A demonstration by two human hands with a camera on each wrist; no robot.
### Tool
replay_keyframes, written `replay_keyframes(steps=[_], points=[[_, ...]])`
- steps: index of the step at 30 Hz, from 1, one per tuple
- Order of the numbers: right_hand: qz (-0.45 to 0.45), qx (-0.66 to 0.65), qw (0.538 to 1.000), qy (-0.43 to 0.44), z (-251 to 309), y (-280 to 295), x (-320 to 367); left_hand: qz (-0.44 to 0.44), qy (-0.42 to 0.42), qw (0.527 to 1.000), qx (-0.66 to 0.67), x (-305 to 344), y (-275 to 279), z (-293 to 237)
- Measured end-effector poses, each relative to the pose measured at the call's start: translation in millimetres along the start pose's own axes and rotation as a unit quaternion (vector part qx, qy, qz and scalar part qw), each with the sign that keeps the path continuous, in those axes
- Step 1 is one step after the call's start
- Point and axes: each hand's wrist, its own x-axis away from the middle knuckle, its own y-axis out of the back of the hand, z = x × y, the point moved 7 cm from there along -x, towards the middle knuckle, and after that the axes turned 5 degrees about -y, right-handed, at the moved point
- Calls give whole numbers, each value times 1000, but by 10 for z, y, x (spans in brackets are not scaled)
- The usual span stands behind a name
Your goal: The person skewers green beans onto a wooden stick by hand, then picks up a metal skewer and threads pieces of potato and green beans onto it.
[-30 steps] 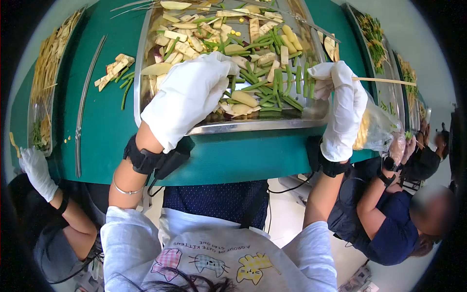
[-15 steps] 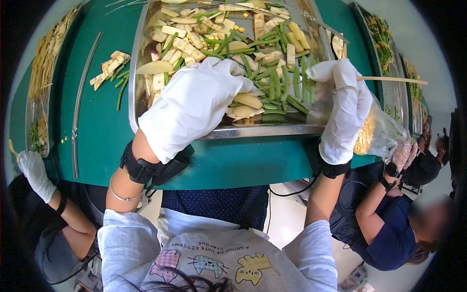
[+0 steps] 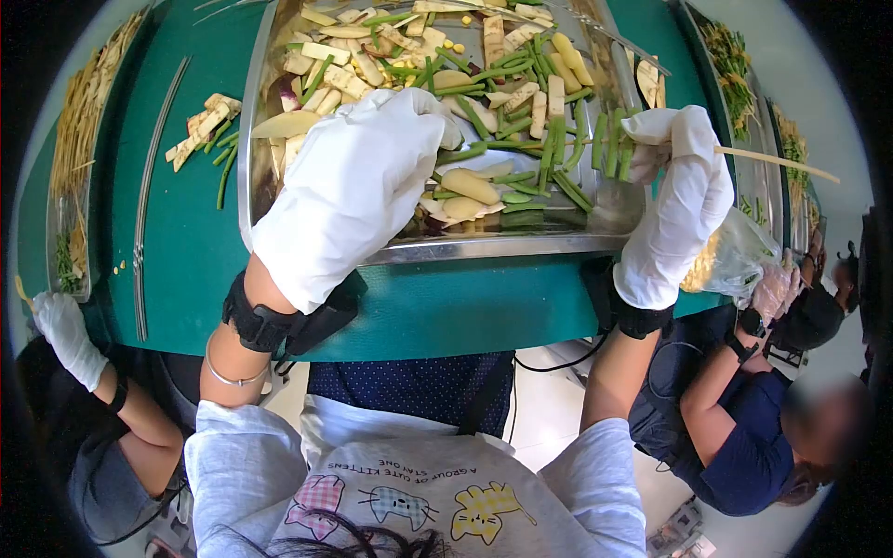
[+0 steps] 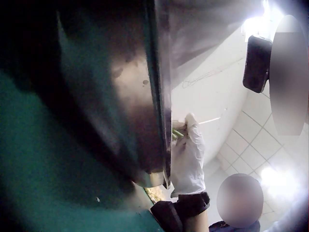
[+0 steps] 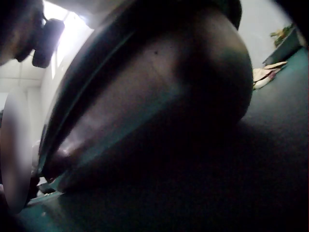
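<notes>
Skewer [image 3: 777,162], middle hidden by pinching right grip [image 3: 677,200], left grip [image 3: 353,181] with fingertips hidden, hold unclear.

Creased white gloves [image 3: 326,219] are covering the left hand [image 3: 355,181] and right hand [image 3: 677,205]. Black straps [image 3: 253,318] are circling both wrists, each carrying a black box [image 3: 327,318]; a silver bangle [image 3: 234,379] is ringing the left forearm. The pale grey shirt [image 3: 372,465] is showing short sleeves [image 3: 237,446], small dark lettering and pink, blue and yellow cats [image 3: 488,511], left to right. Farther off, white-dotted navy cloth [image 3: 400,386] is hanging below it. Dark hair [image 3: 367,539] is straying across the near edge.
</notes>
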Motion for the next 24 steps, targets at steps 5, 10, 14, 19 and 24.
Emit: replay_keyframes(steps=[5, 10, 14, 19, 24], points=[[27, -44, 999, 8, 5, -45, 39, 42, -9, 999, -18, -38, -23, -82], [125, -41, 991, -7, 60, -190, 118, 20, 8, 999, 32, -10, 0, -15], [120, -23, 992, -35, 80, -277, 191, 8, 21, 1000, 14, 20, 13, 41], [128, 3, 990, -55, 21, -251, 185, 19, 112, 982, 151, 79, -49, 139], [116, 4, 992, -48, 48, -252, 178, 37, 90, 987, 128, 61, -49, 98]])
